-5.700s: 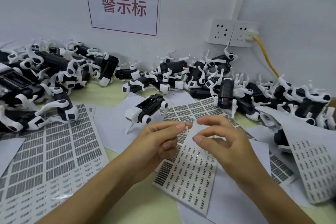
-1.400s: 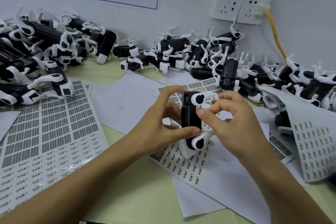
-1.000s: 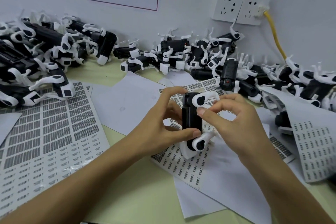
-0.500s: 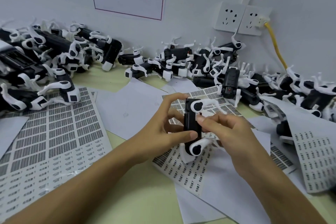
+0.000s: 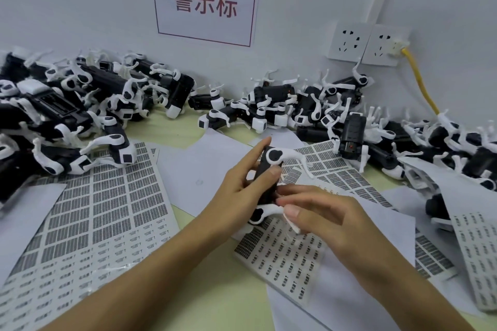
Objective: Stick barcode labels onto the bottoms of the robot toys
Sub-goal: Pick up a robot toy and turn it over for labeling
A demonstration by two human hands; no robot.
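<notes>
A black-and-white robot toy (image 5: 267,183) is held upright above the label sheets (image 5: 285,252) at the counter's middle, gripped by the left hand (image 5: 242,188). The right hand (image 5: 320,212), raised at the toy's upper end a second ago, has been lowered to its underside, fingers curled against it; a label is judged pressed on.

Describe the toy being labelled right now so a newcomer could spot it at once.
Start at the white sign with red characters on the wall and drop straight down past the toy piles to the label sheets. There the robot toy stands on end, black with white legs. It is the only one gripped between the left hand and right hand.
</notes>
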